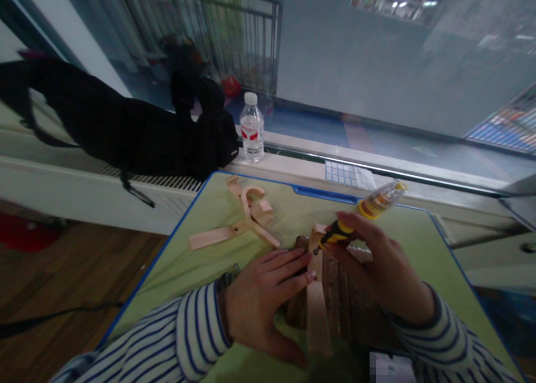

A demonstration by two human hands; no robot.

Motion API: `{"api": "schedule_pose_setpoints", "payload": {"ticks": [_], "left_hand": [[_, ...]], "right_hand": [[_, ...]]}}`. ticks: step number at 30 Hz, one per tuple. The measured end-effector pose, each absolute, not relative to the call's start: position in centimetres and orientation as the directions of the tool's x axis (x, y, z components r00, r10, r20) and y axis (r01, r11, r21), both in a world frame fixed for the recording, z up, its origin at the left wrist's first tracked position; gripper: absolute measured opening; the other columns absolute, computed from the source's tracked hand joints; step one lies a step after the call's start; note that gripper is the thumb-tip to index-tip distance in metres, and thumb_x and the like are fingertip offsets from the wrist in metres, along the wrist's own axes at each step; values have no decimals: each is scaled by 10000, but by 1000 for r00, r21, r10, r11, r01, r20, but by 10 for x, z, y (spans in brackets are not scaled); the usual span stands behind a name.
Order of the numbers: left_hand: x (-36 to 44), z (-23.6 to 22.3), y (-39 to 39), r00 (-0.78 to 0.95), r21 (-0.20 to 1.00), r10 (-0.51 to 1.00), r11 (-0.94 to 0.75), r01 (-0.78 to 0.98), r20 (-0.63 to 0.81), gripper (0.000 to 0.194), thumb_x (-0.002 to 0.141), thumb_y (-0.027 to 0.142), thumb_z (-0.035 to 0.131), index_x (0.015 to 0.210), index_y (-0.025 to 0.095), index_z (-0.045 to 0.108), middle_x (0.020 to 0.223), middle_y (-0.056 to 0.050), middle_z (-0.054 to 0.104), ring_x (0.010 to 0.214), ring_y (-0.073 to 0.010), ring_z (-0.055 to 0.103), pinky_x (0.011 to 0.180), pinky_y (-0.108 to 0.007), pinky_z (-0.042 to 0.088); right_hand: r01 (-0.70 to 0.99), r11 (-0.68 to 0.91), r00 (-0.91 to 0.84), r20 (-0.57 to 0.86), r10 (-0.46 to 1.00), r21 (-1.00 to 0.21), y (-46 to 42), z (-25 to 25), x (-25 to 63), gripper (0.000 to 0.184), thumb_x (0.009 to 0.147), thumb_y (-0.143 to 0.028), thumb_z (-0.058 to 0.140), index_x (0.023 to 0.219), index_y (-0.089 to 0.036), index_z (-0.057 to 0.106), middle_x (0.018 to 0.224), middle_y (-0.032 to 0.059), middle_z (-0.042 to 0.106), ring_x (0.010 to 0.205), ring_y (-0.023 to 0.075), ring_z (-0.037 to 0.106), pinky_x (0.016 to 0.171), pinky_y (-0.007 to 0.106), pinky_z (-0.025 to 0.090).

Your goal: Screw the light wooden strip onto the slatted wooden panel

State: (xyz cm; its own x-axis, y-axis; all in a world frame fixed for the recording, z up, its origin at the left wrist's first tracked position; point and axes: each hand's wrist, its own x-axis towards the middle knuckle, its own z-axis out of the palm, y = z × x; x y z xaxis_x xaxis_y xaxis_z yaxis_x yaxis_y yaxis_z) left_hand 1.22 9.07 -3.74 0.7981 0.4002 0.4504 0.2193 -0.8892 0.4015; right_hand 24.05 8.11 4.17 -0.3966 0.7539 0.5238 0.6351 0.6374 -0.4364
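Tabletop: one pale green tabletop [422, 249] with a blue edge lay beneath our grip.
Windowsill: beyond the grip, one windowsill [288, 163] held one water bottle [252, 140], with one grid-patterned sheet [341, 173] right of it; black baggage [125, 132], its pieces too merged to count, lay farther off to the grip's left.
Hands: two; our right hand [377, 266] was wrapped around one screwdriver, while our left hand [268, 299] was spread flat, fingers stretched out, grasping nothing.
Screwdriver: one screwdriver [340, 231], yellow and black, its clear end rising past the right grip, its tip angled down to the wood just beside our left fingertips; any screw there was too small to tell.
Strip: one pale wooden strip [318, 310], left of the right grip and under our left fingertips.
Slats: one dark brown slatted piece [343, 305] showed on both sides of the strip, slats too blurred to count.
Hook: one curved wooden hook [246, 210] lay beyond our left hand, among overlapping pale parts we could not number.
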Motion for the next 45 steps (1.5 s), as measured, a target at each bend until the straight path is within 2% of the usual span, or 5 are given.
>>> {"api": "schedule_pose_setpoints", "payload": {"ticks": [7, 17, 32, 45], "left_hand": [[16, -38, 85, 780, 437, 444, -865, 245, 442, 944, 647, 731, 607, 1363, 168, 361, 1394, -190, 475, 1339, -326, 388, 1068, -461, 352], [18, -37, 83, 742, 434, 437, -874, 218, 509, 941, 657, 703, 620, 1371, 160, 337, 1390, -204, 473, 1344, -319, 386, 1064, -458, 380], [17, -42, 84, 744, 457, 436, -867, 198, 505, 965, 649, 672, 644, 1401, 172, 304, 1419, -184, 442, 1348, -312, 378, 1080, -446, 362], [15, -41, 84, 751, 452, 455, -861, 234, 478, 962, 639, 734, 605, 1382, 186, 333, 1400, -177, 474, 1318, -310, 425, 1053, -435, 388]], "right_hand": [[630, 650, -416, 521, 745, -425, 81, 42, 241, 497, 877, -163, 567, 1334, -221, 382, 1046, 69, 669, 881, 169, 681, 704, 258, 573], [634, 644, -413, 516, 750, -428, 80, 42, 240, 504, 874, -150, 566, 1336, -225, 380, 1041, 61, 669, 874, 163, 682, 703, 246, 569], [636, 624, -387, 513, 767, -454, 82, 39, 242, 535, 867, -141, 577, 1351, -233, 370, 1065, 50, 662, 887, 143, 673, 738, 222, 564], [614, 621, -362, 524, 771, -488, 86, 36, 243, 541, 853, -176, 618, 1337, -262, 392, 986, 27, 680, 833, 140, 681, 682, 211, 573]]}}
